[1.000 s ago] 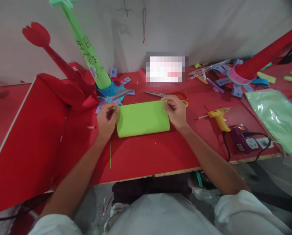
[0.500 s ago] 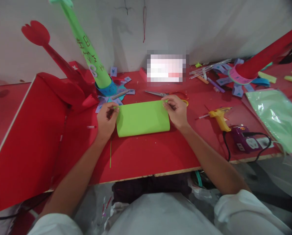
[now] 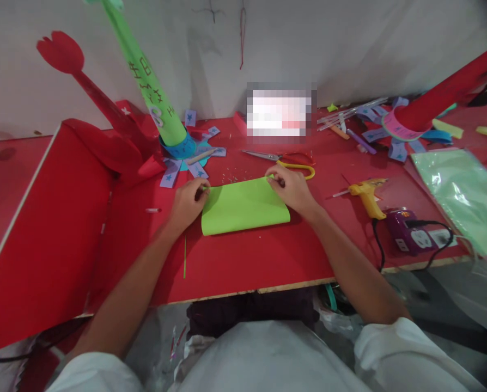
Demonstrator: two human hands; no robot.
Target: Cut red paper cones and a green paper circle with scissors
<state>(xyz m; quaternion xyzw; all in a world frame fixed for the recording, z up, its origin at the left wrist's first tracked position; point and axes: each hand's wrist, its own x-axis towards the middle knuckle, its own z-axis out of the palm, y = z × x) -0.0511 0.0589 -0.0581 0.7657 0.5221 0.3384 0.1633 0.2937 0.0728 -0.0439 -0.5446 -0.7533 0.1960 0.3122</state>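
A bright green sheet (image 3: 245,207) is bent over on itself, its rounded fold facing me, above the red table (image 3: 235,267). At its far left corner, my left hand (image 3: 189,202) pinches the edge. My right hand (image 3: 291,188) grips the far right corner between thumb and fingers. Scissors (image 3: 296,162) with red and yellow handles lie just beyond my right hand. A thin green strip (image 3: 184,258) rests on the table to the left of the sheet.
A green paper tower (image 3: 162,109) and a red paper flower (image 3: 64,53) stand at the back left. On the right are a yellow glue gun (image 3: 364,197), a purple power box (image 3: 407,228) and a plastic-wrapped green pack (image 3: 464,190). A red panel (image 3: 51,234) rises at left.
The green sheet has shifted slightly right and toward me, its left end most. My left hand has moved right and down with it. The scissors' yellow handle shows more.
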